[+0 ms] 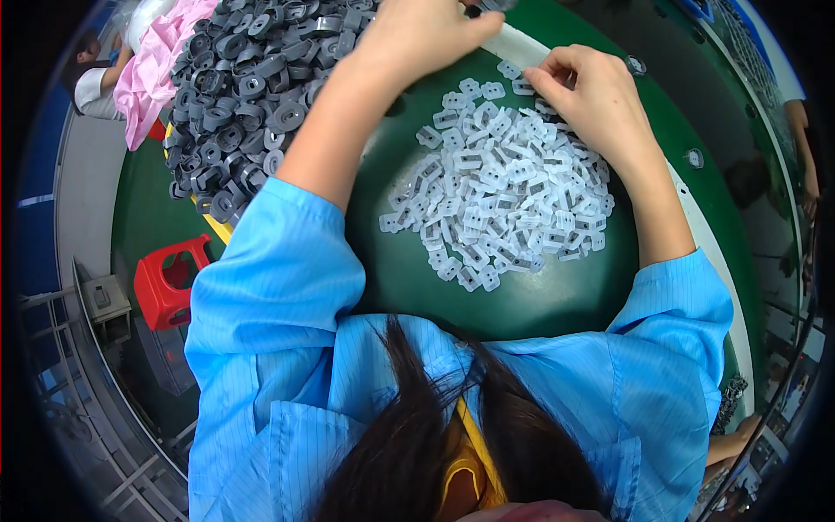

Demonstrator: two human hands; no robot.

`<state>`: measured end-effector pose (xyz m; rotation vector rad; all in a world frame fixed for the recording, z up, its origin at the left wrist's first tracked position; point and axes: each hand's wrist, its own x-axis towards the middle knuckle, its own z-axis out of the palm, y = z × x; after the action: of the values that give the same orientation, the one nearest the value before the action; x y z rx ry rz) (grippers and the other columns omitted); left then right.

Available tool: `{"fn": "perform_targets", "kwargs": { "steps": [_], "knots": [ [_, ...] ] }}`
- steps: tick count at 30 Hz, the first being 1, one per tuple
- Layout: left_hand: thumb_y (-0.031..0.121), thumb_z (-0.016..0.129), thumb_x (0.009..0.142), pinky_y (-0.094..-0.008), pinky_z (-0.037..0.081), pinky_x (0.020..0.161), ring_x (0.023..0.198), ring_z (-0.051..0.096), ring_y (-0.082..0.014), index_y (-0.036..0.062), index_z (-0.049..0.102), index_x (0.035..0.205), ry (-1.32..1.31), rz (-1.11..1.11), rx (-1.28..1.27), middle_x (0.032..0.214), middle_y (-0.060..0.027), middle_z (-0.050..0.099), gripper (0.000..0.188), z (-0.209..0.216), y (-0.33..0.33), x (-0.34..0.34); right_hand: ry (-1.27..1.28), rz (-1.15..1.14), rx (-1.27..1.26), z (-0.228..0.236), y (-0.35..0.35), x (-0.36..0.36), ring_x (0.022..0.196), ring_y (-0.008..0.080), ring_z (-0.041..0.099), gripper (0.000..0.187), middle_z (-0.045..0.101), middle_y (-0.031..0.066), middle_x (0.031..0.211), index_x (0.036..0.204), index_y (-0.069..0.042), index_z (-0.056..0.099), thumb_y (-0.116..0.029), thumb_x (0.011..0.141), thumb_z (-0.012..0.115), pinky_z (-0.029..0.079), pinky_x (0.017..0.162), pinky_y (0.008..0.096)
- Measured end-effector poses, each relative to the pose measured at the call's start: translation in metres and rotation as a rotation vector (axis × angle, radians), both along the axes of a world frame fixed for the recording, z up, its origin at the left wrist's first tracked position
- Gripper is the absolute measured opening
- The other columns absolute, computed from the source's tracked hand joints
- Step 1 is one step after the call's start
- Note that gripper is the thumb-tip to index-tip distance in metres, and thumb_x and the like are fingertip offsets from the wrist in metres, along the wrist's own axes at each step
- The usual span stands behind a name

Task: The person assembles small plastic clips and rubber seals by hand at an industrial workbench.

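Observation:
A heap of small translucent white plastic clips point(500, 187) lies on the green table point(400, 270) in front of me. My right hand point(591, 100) rests at the heap's far right edge, fingers pinched on one white clip. My left hand point(422, 35) reaches past the heap toward the table's far side, fingers curled; what it holds is hidden at the picture's top. A big pile of dark grey plastic ring-shaped parts point(252, 87) lies to the left of my left forearm.
A red plastic stool point(170, 283) stands on the floor at the left, beside a grey metal frame point(96, 304). A pink cloth point(161, 65) lies beyond the grey pile, near a seated person point(96, 74). A white strip point(696, 209) runs along the table's right side.

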<state>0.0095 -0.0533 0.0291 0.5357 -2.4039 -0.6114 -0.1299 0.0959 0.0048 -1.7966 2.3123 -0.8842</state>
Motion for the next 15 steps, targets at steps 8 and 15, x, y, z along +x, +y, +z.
{"fn": "perform_targets", "kwargs": {
  "steps": [8, 15],
  "knots": [
    [0.016, 0.078, 0.072, -0.0341, 0.053, 0.065, 0.070, 0.065, -0.0295, -0.0022, 0.065, 0.091, 0.064, 0.028, -0.076, 0.080, -0.0178, 0.064, 0.029, -0.029, 0.002, -0.002, -0.182, 0.394, 0.057, -0.004, -0.007, -0.025, 0.086, 0.0216, 0.057, 0.018, 0.058, 0.0057, 0.091, 0.097, -0.005, 0.071, -0.002, 0.080, 0.067, 0.050, 0.076, 0.0321],
    [0.013, 0.078, 0.078, -0.0238, 0.050, 0.061, 0.067, 0.061, -0.0092, -0.0037, 0.061, 0.104, 0.161, 0.026, 0.472, 0.078, -0.0053, 0.066, 0.036, -0.032, 0.009, -0.005, -0.758, 0.207, -0.176, 0.001, -0.006, -0.016, 0.076, 0.0065, 0.057, 0.017, 0.066, 0.0012, 0.082, 0.095, -0.002, 0.071, -0.015, 0.084, 0.072, 0.046, 0.072, 0.0229]
  ]
}}
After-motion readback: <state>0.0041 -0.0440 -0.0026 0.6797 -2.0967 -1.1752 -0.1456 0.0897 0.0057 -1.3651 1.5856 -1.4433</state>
